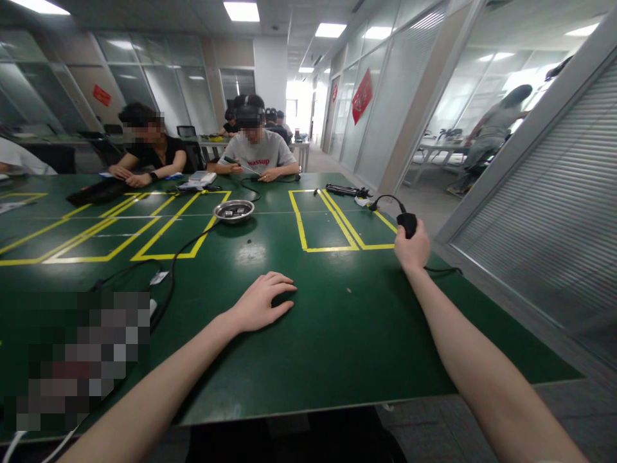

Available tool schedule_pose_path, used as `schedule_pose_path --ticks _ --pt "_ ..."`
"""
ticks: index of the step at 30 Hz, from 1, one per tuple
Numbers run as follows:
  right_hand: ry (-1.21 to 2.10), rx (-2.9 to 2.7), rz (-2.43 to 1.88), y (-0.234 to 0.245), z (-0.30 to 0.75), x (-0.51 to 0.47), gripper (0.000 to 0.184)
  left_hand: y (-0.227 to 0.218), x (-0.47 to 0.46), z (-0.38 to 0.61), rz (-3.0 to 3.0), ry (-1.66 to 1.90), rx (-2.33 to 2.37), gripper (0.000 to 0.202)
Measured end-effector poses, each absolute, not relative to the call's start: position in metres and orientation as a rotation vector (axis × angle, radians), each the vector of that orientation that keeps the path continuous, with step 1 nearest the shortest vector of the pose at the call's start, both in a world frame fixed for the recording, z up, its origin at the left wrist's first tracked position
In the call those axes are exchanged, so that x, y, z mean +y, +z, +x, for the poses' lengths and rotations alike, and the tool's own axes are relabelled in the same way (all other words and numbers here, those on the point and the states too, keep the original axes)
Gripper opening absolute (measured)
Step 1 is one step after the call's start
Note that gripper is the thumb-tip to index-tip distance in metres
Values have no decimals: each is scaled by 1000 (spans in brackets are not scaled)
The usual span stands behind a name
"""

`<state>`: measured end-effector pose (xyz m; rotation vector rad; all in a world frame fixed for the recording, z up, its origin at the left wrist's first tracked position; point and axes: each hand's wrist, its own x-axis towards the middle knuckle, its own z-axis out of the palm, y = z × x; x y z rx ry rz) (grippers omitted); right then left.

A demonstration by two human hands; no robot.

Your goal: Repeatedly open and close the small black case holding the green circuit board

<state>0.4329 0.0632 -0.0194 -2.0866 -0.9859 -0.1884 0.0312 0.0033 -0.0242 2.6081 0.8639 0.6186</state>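
My left hand [263,302] lies palm down on the green tabletop [328,347], fingers stretched out and slightly apart, with nothing in it. Over on the right, my right hand [413,247] grips a small black block-like device [407,225], perhaps a power adapter, and holds it up near the table's right side. A black cable [391,198] arches from around the device to a dark plug-like end on the table. Another black cord [443,270] trails to the right from behind my right wrist. My fingers cover part of the device.
A metal bowl [234,212] with small metal pieces stands ahead. Yellow tape [332,249] marks rectangles on the table. A folded black tripod-like item [347,190] lies at the far right. Cables run past a blurred object at left. Across the table, one person [258,151] holds a screwdriver-like tool.
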Motion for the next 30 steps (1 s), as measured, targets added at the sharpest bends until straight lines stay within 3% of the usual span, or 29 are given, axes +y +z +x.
schedule_pose_path --ticks 10,15,27,30 --pt "-42 -1334 -2316 -42 437 74 54 -26 4 30 2607 627 859 26" --pt "-68 -1263 -2324 -43 440 76 58 -27 5 30 2618 619 870 25" --pt "21 -1080 -2366 -41 456 82 36 -26 4 31 2626 581 885 25" --pt "18 -1074 -2359 -41 457 82 41 -26 4 31 2628 576 890 25"
